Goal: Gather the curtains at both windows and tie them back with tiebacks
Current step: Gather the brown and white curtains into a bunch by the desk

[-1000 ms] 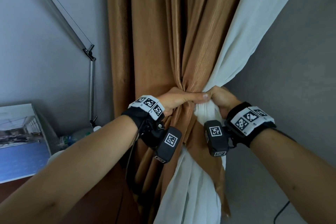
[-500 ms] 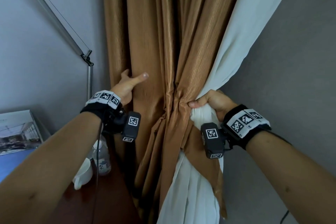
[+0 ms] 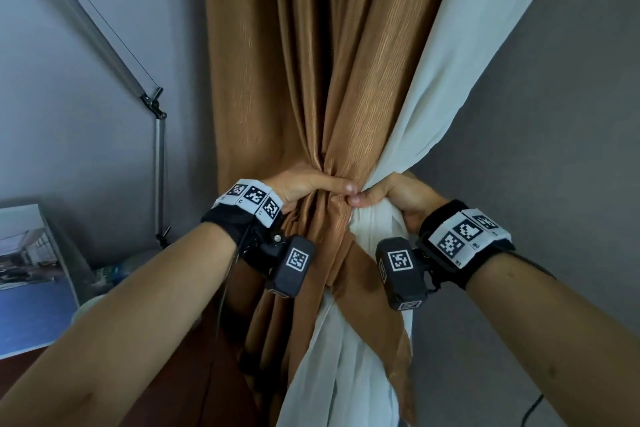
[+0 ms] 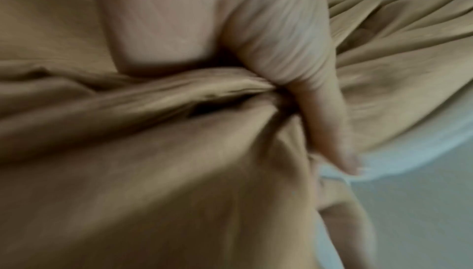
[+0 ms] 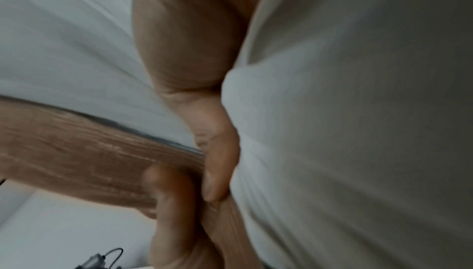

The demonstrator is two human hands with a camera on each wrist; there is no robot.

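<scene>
A tan curtain and a white sheer curtain hang in front of me, bunched together at waist height. My left hand grips the tan folds from the left, its thumb laid across the bunch. My right hand grips the white sheer and the tan edge from the right, thumb tip meeting the left thumb. In the left wrist view the tan curtain fills the frame under my thumb. In the right wrist view white sheer is pressed under my thumb. No tieback is visible.
A metal lamp arm slants down the grey wall at left to a vertical post. A picture panel leans at the far left beside a dark wooden desk. A bare grey wall lies to the right.
Half a second ago my left hand reached up at the tan curtain's left edge. It has swept those folds rightward and now grips the bunch beside my right hand, which held on throughout.
</scene>
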